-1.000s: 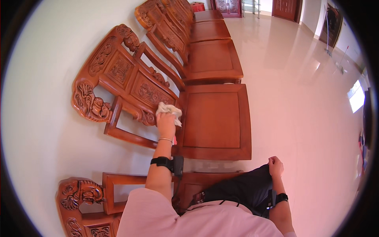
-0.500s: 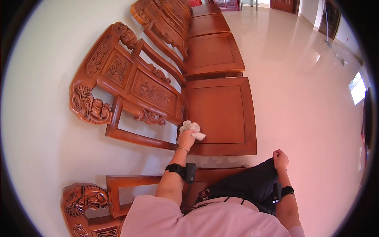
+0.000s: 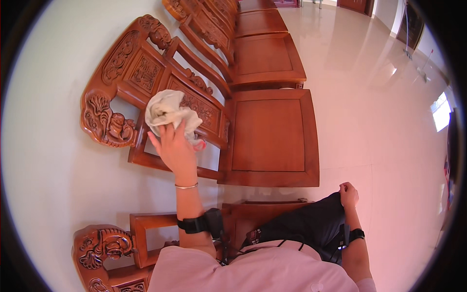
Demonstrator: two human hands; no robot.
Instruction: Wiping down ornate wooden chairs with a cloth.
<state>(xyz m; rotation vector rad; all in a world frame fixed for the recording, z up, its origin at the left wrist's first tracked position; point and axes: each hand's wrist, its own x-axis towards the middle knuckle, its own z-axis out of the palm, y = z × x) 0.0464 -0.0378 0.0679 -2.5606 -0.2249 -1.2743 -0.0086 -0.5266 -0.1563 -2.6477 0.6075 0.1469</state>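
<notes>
A crumpled off-white cloth (image 3: 168,109) is in my left hand (image 3: 176,150), raised in front of the carved backrest (image 3: 138,78) of a reddish-brown wooden chair. My fingers press against the cloth from below, with the thumb side partly spread. A small red-pink bit shows at the cloth's lower edge. Beside the hand lies the chair's square panelled seat (image 3: 272,134), bare and glossy. My right hand (image 3: 348,194) rests closed at my knee, over the dark trousers (image 3: 306,221), with nothing seen in it.
More matching chairs (image 3: 265,53) stand in a row along the pale wall (image 3: 58,117), running away from me. Another carved backrest (image 3: 104,250) is at my near left. Glossy tiled floor (image 3: 369,121) stretches to the right. Long-handled cleaning tools (image 3: 422,73) stand far right.
My left hand has moved up and left with the cloth, from the near-left corner of the seat to the backrest. My right hand has stayed at the knee.
</notes>
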